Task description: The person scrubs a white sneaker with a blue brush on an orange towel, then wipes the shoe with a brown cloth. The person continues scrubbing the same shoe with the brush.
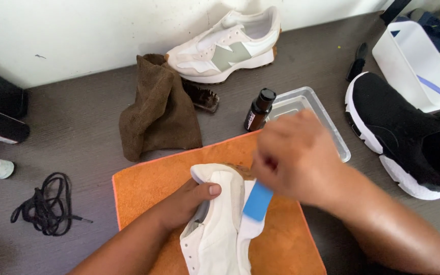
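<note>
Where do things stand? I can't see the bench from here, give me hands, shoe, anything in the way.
Left hand grips white shoe on orange towel. Right hand, blurred, holds blue-handled tool at shoe. Dark bottle, clear tray close behind.

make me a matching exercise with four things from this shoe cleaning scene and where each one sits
Things:
1. brown cloth
2. black laces
3. black shoe
4. dark bottle

Places:
A. far right of the floor
B. beside the clear tray
C. left of the orange towel
D. draped against the wall-side white shoe

Pairs: 1-D, 2-C, 3-A, 4-B
</note>
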